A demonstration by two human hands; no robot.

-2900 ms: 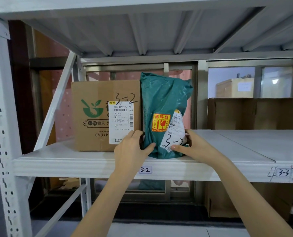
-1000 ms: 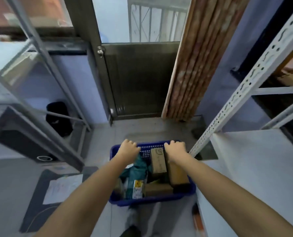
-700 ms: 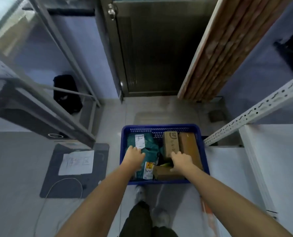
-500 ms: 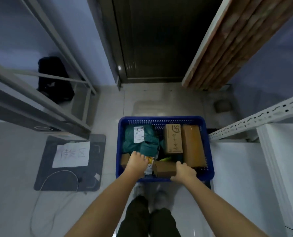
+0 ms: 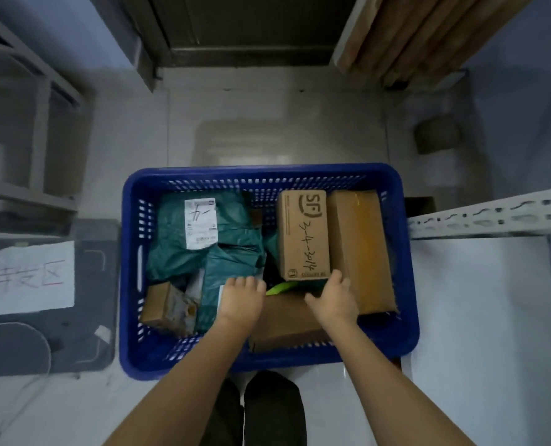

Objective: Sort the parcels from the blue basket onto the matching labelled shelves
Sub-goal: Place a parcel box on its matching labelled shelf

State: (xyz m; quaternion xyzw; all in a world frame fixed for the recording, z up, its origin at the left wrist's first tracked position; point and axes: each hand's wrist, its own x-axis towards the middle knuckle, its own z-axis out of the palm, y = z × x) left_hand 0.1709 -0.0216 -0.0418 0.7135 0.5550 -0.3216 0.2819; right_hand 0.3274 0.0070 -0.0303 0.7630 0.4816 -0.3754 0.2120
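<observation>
Reaching hands, SF box (image 5: 303, 235), blue basket (image 5: 132, 252)

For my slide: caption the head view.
Both hands, left hand and right hand, reach among parcels in the blue basket on the floor.

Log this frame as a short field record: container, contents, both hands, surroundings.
container: blue perforated plastic basket on the pale tiled floor
contents: green plastic mailer bags, one with a white label; upright brown SF cardboard box with handwriting; long plain brown cardboard box; small taped brown box; low brown cardboard box at the near wall
left hand: inside the basket, on a green mailer, grasp unclear
right hand: open, fingers against the SF box's lower end
surroundings: dark floor mat with handwritten white paper sign; white perforated shelf upright
</observation>
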